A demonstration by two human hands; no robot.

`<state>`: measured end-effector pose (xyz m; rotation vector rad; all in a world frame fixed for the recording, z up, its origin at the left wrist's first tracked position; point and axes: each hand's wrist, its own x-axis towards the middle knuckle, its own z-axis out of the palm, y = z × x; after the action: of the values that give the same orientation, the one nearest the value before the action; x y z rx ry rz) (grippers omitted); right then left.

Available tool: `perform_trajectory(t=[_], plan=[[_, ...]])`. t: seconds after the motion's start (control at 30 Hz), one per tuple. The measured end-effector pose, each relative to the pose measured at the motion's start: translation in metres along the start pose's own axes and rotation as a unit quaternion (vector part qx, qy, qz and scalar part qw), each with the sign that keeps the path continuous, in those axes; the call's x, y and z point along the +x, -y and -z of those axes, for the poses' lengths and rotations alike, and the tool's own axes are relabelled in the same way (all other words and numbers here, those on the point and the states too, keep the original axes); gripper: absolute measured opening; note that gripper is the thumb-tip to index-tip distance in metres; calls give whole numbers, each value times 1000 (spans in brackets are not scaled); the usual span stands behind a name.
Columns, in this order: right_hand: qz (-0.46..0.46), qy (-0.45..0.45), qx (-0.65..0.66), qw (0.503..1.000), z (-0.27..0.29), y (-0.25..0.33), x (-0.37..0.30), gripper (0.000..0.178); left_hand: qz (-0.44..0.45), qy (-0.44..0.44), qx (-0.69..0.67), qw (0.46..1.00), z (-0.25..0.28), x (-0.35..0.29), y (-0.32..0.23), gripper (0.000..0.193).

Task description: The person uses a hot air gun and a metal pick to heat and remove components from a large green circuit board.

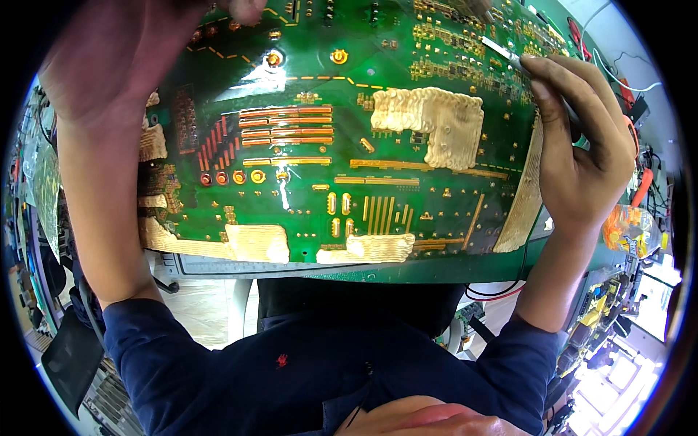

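A large green circuit board (305,211) lies in front of me, with gold and orange strips, small parts and cream ribbed patches (454,127) on its surface. My right hand (585,138) is closed over the board's right side, pinching a slim white-tipped stick-like tool (500,49). The tool's tip points up and left over rows of small components; its exact kind is unclear. Large and blurred, my left hand (123,62) is over the board's upper left. Most of its fingers run out of the picture, so its grip is hidden.
The board rests on a green-topped bench (436,272). Red and black wires (494,292) hang at the near edge. Orange-handled tools (641,187) and a clear bag with orange items (631,231) are at the right. A black chair (76,360) stands at lower left.
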<state>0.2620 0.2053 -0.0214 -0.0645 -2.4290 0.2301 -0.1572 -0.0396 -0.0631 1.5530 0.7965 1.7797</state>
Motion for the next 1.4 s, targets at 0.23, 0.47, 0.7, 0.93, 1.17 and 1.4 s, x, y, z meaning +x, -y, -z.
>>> perform_trajectory(t=[0.23, 0.47, 0.7, 0.93, 1.17, 1.4], plan=[[-62, -90, 35, 993, 0, -12, -7, 22, -3, 8, 11, 1000, -50, 19, 0, 72], [-119, -224, 139, 957, 14, -35, -14, 32, 0, 31, 23, 999, -91, 33, -2, 72], [-190, -146, 248, 939, 25, -43, -17, 41, 2, 61, 28, 998, -133, 55, 7, 72], [-175, -124, 386, 897, 15, -34, -13, 54, -3, 74, 42, 996, -151, 64, 2, 73], [-262, -98, 380, 882, 16, -39, -19, 36, -8, 81, 45, 996, -151, 67, 4, 73], [-278, -84, 412, 864, 15, -41, -6, 37, -12, 85, 46, 995, -153, 67, 6, 73]])
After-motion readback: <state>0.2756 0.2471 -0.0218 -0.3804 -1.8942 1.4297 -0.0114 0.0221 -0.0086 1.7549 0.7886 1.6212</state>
